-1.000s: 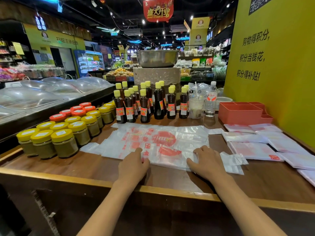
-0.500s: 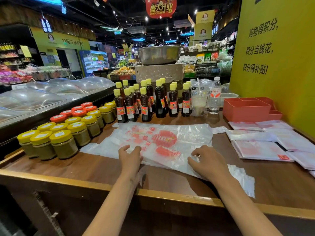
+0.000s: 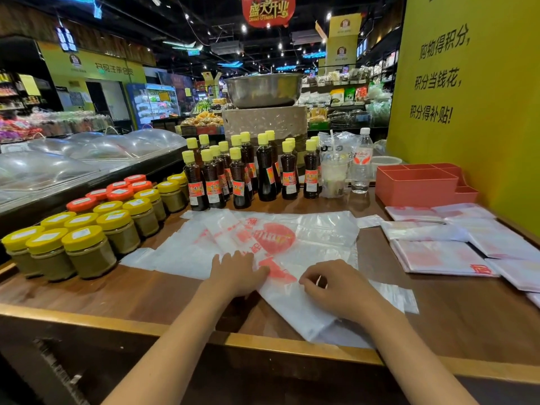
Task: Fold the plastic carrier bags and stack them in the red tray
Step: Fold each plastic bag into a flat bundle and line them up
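A translucent white carrier bag [image 3: 309, 238] with red print lies spread flat across the middle of the wooden counter [image 3: 117, 290]. One of its corners hangs over the counter's front edge. My left hand [image 3: 236, 273] presses flat on the bag's near part with straight fingers. Just to its right, my right hand [image 3: 336, 287] has curled fingers that pinch the plastic. The red tray [image 3: 415, 187], with several compartments, stands at the back right against the yellow wall. Several folded bags [image 3: 438, 255] lie on the counter in front of the tray.
Yellow- and red-lidded jars [image 3: 87, 244] fill the counter's left side. Dark sauce bottles [image 3: 239, 176] line the back, beside a bagged cup [image 3: 334, 171] and a water bottle [image 3: 361, 165]. The yellow wall [image 3: 467, 112] closes off the right. Clear domed covers [image 3: 87, 159] sit further left.
Both hands have slid inward along the bag and drawn it toward me, so its near corner now hangs over the front edge. My right hand's fingers have curled onto the plastic.
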A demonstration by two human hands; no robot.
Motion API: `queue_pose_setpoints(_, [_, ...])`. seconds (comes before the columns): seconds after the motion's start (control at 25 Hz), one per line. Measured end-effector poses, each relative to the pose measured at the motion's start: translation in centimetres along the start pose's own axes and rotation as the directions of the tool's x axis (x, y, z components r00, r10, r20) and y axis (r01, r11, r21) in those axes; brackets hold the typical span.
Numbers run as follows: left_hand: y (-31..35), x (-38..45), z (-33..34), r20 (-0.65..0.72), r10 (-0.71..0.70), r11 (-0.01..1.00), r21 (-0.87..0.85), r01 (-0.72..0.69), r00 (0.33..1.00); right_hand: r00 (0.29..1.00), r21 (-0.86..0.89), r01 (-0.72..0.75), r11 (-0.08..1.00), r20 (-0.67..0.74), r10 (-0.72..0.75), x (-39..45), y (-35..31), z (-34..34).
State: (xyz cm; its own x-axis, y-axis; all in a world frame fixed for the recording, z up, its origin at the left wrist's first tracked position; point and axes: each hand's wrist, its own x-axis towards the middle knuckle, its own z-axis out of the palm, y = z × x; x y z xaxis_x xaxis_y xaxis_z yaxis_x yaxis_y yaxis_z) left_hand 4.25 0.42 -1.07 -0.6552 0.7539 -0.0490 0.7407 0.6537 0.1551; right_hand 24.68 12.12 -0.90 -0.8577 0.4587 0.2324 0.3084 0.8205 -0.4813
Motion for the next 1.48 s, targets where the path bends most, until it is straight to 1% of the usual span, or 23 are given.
queue_pose_setpoints(0.12, [0.1, 2.2, 0.7, 0.074, 0.144, 0.989, -0.028, -0.143, 0.987, 0.992, 0.102, 0.040, 0.994, 0.114, -0.052, 0.6, 0.0, -0.3])
queue_pose_setpoints(0.2, [0.7, 3.0, 1.1, 0.069, 0.232, 0.973, -0.020, -0.231, 0.970, 0.985, 0.119, 0.032, 0.992, 0.167, -0.052, 1.2, 0.4, -0.6])
queue_pose_setpoints(0.28, [1.6, 3.4, 1.1, 0.040, 0.329, 0.943, -0.067, -0.326, 0.944, 0.989, 0.103, 0.035, 0.994, 0.137, -0.049, 2.0, 1.2, -1.0])
queue_pose_setpoints(0.36, [2.3, 3.7, 1.2, -0.034, 0.413, 0.881, -0.239, -0.408, 0.910, 0.994, 0.081, 0.038, 0.996, 0.099, -0.046, 3.0, 2.2, -1.0])
queue_pose_setpoints(0.4, [2.5, 3.9, 1.2, -0.083, 0.415, 0.839, -0.351, -0.416, 0.906, 0.995, 0.082, 0.034, 0.996, 0.089, -0.041, 3.6, 2.6, -0.9])
queue_pose_setpoints(0.48, [2.6, 4.0, 1.3, -0.193, 0.335, 0.738, -0.555, -0.384, 0.922, 0.998, 0.105, 0.008, 0.994, 0.064, -0.015, 4.1, 3.3, -0.6])
queue_pose_setpoints(0.52, [2.3, 4.1, 1.4, -0.226, 0.280, 0.701, -0.616, -0.359, 0.933, 0.999, 0.136, -0.008, 0.991, 0.050, 0.001, 4.2, 3.5, -0.4])
queue_pose_setpoints(0.56, [1.9, 4.2, 1.4, -0.243, 0.241, 0.687, -0.641, -0.342, 0.940, 0.999, 0.172, -0.017, 0.985, 0.041, 0.010, 4.1, 3.6, -0.2])
queue_pose_setpoints(0.64, [0.9, 4.3, 1.3, -0.249, 0.240, 0.744, -0.573, -0.343, 0.938, 0.999, 0.190, -0.014, 0.982, 0.050, 0.004, 3.7, 3.7, -0.1])
queue_pose_setpoints(0.72, [0.1, 4.3, 1.2, -0.206, 0.279, 0.804, -0.484, -0.345, 0.938, 0.995, 0.162, 0.020, 0.987, 0.098, -0.036, 3.3, 3.7, 0.0])
queue_pose_setpoints(0.76, [-0.2, 4.2, 1.1, -0.177, 0.294, 0.816, -0.466, -0.343, 0.939, 0.991, 0.162, 0.038, 0.986, 0.124, -0.058, 3.0, 3.6, -0.1])
queue_pose_setpoints(0.84, [-0.2, 4.1, 1.1, -0.133, 0.335, 0.806, -0.473, -0.357, 0.933, 0.984, 0.139, 0.040, 0.989, 0.164, -0.063, 2.7, 3.6, -0.4])
queue_pose_setpoints(0.88, [0.0, 3.8, 1.0, -0.125, 0.361, 0.789, -0.488, -0.374, 0.924, 0.985, 0.096, 0.028, 0.995, 0.167, -0.044, 2.6, 3.8, -0.6])
queue_pose_setpoints(1.0, [0.2, 3.1, 0.8, -0.154, 0.425, 0.749, -0.494, -0.442, 0.892, 0.988, -0.064, -0.025, 0.998, 0.149, 0.034, 2.8, 4.6, -0.9])
queue_pose_setpoints(1.08, [0.3, 2.8, 0.7, -0.156, 0.495, 0.722, -0.474, -0.504, 0.855, 0.989, -0.085, -0.024, 0.996, 0.143, 0.036, 2.9, 5.2, -0.8])
queue_pose_setpoints(1.2, [0.8, 2.2, 0.6, -0.110, 0.591, 0.706, -0.408, -0.579, 0.799, 0.991, -0.049, -0.043, 0.998, 0.127, 0.049, 2.8, 5.7, -0.5])
queue_pose_setpoints(1.28, [1.0, 2.0, 0.5, -0.094, 0.613, 0.711, -0.368, -0.600, 0.784, 0.991, -0.033, -0.046, 0.998, 0.121, 0.050, 2.7, 6.0, -0.4])
queue_pose_setpoints(1.36, [1.0, 2.1, 0.3, -0.082, 0.603, 0.717, -0.380, -0.584, 0.793, 0.994, 0.008, -0.041, 0.999, 0.100, 0.040, 2.7, 6.4, -0.4])
queue_pose_setpoints(1.48, [1.2, 1.9, 0.1, -0.080, 0.582, 0.705, -0.447, -0.551, 0.809, 0.999, 0.100, -0.004, 0.995, 0.037, 0.000, 2.5, 6.0, -0.7])
